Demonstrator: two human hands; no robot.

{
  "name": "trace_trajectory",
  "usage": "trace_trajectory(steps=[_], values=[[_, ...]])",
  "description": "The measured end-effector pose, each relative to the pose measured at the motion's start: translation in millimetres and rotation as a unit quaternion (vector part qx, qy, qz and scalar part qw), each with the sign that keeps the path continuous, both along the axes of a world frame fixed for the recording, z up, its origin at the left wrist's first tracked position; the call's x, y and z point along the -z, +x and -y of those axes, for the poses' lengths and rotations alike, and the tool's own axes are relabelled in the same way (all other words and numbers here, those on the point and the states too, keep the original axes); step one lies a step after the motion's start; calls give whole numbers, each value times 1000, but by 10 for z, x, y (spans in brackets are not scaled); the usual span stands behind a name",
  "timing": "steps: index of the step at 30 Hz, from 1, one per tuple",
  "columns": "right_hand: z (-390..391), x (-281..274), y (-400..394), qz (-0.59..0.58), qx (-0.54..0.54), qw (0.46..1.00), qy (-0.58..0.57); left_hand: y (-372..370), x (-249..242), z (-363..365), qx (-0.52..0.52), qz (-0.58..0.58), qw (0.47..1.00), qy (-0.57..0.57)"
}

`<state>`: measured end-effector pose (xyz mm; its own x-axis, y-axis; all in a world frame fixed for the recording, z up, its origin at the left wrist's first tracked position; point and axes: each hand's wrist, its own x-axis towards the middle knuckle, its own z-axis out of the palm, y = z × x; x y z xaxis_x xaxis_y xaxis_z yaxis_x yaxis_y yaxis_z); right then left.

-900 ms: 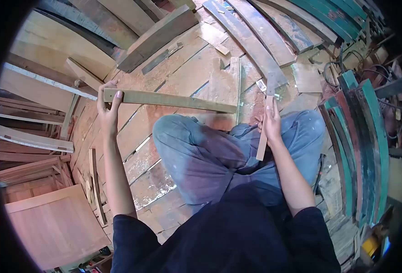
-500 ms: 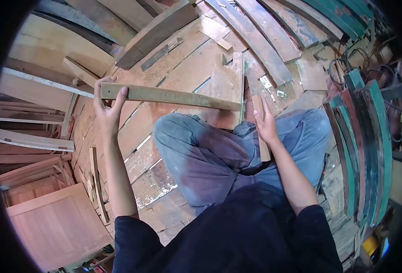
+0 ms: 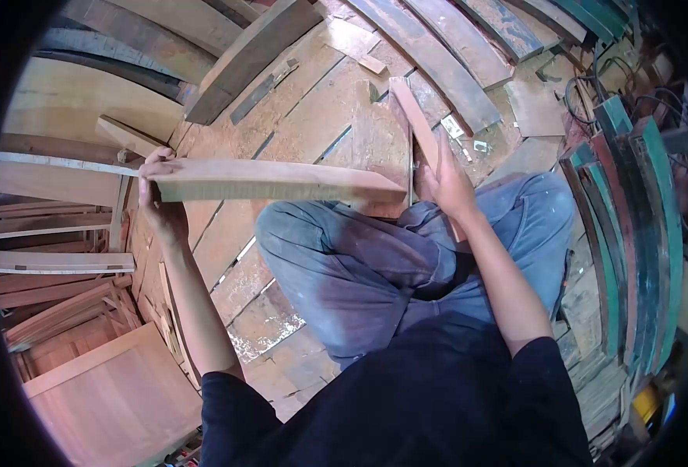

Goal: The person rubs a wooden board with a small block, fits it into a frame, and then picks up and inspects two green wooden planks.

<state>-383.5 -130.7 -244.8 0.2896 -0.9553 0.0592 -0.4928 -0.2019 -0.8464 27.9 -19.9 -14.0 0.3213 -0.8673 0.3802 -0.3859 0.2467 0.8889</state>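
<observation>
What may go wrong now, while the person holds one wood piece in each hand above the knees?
The left hand grips the long plank only at one end, so its far end may sag or swing against the short strip in the right hand. Rough plank edges could give splinters to bare fingers. Either piece might drop onto the knee.

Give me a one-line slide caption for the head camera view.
Seated on a plank floor, left hand holds a long wooden board level while right hand grips a shorter wooden strip.
</observation>
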Motion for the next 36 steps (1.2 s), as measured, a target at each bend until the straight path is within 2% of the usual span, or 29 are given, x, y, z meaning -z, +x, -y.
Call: trace_trajectory(steps=[1, 4, 7, 9, 12, 14, 16, 18, 20, 23, 24, 26, 27, 28, 30, 31, 32, 33, 34, 36], values=[[71, -83, 29, 2, -5, 1000, 4, -26, 6, 19, 43, -61, 997, -4], [168, -395, 124, 66, -85, 992, 68, -146, -90, 93, 81, 10, 996, -28], [-9, -577, 141, 164, -178, 954, 179, -303, -196, 157, 86, 103, 990, -39], [-165, -537, 150, 214, -215, 943, 136, -369, -244, 186, 116, 154, 980, -55], [-349, -544, 18, 160, -242, 948, 129, -600, -261, 189, 112, 171, 975, -83], [-561, -523, 20, 135, -217, 946, 197, -610, -258, 192, 114, 212, 966, -97], [-803, -687, 144, 181, -176, 948, 196, -709, -265, 196, 100, 235, 961, -106], [-820, -1248, 225, 207, -197, 938, 196, -799, -267, 206, 100, 235, 961, -105], [-726, -1914, 198, 233, -292, 894, 246, -1039, -279, 200, 72, 231, 964, -108], [-786, -2011, 182, 309, -293, 894, 135, -1275, -281, 170, 54, 231, 964, -117], [-799, -1876, 145, 262, -264, 916, 150, -1329, -269, 152, 47, 219, 966, -128], [-846, -1221, -23, 161, -211, 948, 176, -1234, -252, 66, 55, 240, 961, -124], [-850, -853, -138, 115, -196, 951, 211, -1225, -234, 29, 55, 245, 960, -127], [-765, -809, -190, 70, -176, 951, 244, -1244, -220, 23, 58, 250, 957, -132], [-814, -1047, -180, 93, -184, 950, 234, -1342, -215, 66, 54, 280, 947, -149], [-798, -1477, -133, 117, -205, 928, 289, -1417, -237, 85, 54, 294, 942, -150], [-849, -1736, -82, 179, -241, 928, 220, -1488, -240, 103, 52, 309, 937, -154], [-871, -2042, -99, 278, -264, 902, 199, -1545, -232, 123, 47, 298, 940, -158], [-864, -2262, -160, 265, -301, 887, 229, -1572, -239, 111, 41, 300, 940, -154], [-922, -1901, -188, 231, -274, 912, 200, -1597, -262, 89, 32, 305, 939, -154]])
